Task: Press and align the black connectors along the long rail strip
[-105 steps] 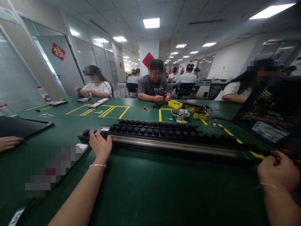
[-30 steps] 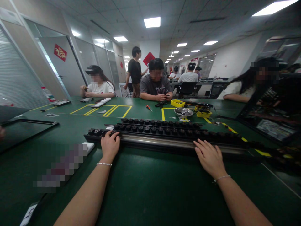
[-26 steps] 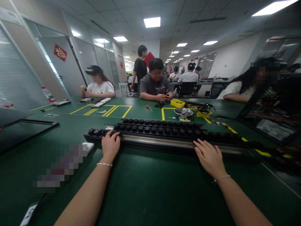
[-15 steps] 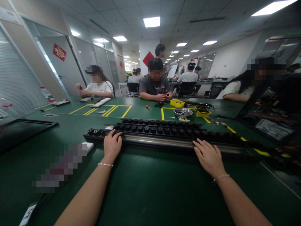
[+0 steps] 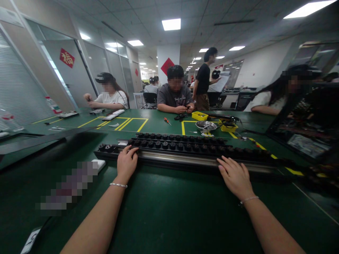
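A long black strip (image 5: 169, 164) with a shiny metal face lies across the table in front of me. Along its far side run rows of round black socket-like pieces (image 5: 180, 146); their exact kind is unclear. My left hand (image 5: 127, 159) rests at the strip's left part, fingertips apart over its upper edge beside the row. On the right, my right hand (image 5: 235, 174) lies with fingers stretched out against the strip's near side. Neither hand lifts anything.
A blurred dark panel (image 5: 50, 138) juts in from the left above a black frame (image 5: 59, 141). Farther back are a metal bowl (image 5: 206, 126), a yellow bin (image 5: 200, 116) and a screwdriver (image 5: 167, 121). An open black case (image 5: 304, 127) stands at right. Co-workers sit around the table.
The dark panel has come into view at the left. In the background, a standing person holding papers has moved to the right. Both my hands stay practically in place.
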`<state>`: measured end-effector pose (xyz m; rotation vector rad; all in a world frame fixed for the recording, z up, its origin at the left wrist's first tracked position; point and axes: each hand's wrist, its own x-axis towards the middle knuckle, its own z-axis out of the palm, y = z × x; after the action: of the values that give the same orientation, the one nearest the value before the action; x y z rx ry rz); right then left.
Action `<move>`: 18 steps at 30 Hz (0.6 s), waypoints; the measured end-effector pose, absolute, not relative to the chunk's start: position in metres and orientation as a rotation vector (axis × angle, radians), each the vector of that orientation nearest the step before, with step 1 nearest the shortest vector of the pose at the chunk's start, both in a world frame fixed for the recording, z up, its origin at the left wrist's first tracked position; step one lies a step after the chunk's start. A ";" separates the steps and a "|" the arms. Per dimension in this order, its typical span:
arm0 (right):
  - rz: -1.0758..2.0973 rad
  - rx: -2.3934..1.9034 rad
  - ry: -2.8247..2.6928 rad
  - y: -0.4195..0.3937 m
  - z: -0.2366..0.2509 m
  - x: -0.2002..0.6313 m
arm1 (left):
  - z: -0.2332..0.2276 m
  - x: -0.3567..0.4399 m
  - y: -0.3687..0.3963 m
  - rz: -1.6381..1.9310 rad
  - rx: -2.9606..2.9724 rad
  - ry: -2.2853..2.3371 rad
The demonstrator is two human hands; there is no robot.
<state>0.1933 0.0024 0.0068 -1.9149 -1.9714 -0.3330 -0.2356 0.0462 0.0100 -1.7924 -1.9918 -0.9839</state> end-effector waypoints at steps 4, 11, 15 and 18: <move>-0.357 -1.914 -1.969 0.003 0.006 0.193 | 0.015 -0.233 0.044 -0.995 -1.768 -2.063; -0.337 -1.896 -1.964 0.002 0.007 0.193 | 0.012 -0.234 0.044 -0.879 -1.704 -2.294; -0.318 -1.904 -1.969 0.003 0.007 0.194 | 0.012 -0.236 0.044 -0.880 -1.753 -2.274; -0.328 -1.899 -1.979 0.004 0.006 0.195 | 0.012 -0.235 0.044 -0.885 -1.762 -2.260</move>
<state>0.1953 0.0035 0.0056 -1.8991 -1.9786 -0.3283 -0.2354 0.0441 0.0124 -1.7623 -2.2597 -0.8848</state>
